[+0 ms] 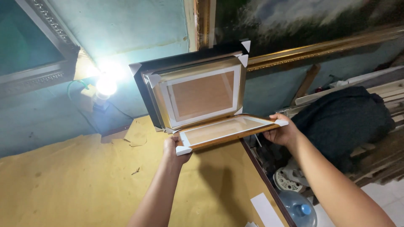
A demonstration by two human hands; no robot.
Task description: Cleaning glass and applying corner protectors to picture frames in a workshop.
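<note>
Teal walls close in a cramped workshop, and a counter (63,185) covered in yellow-brown paper fills the lower left. Above its far edge a gold picture frame (225,131) with a white mat and white corner protectors is held nearly flat in the air. The left hand (174,150) clamps its near left corner, thumb on top, with the fingers hidden beneath. The right hand (283,132) grips the right corner, with the fingertips out of sight behind the edge. The two hands are well apart, one at each end of the frame.

Just behind it, a stack of similar frames (198,90) leans upright against the wall, a dark one at the back; how many stand there is hard to tell, as they overlap. A bare lit bulb (106,85) to the left glares so strongly that its fitting washes out. A large gilt-framed painting (311,29) is cut off at the top edge, and an ornate grey frame (38,63) at the left. To the right, a dark cloth (343,120) lies over wooden slats. Below sit a white fan (288,178), partly hidden by the right forearm, and a clear water jug (299,208).
</note>
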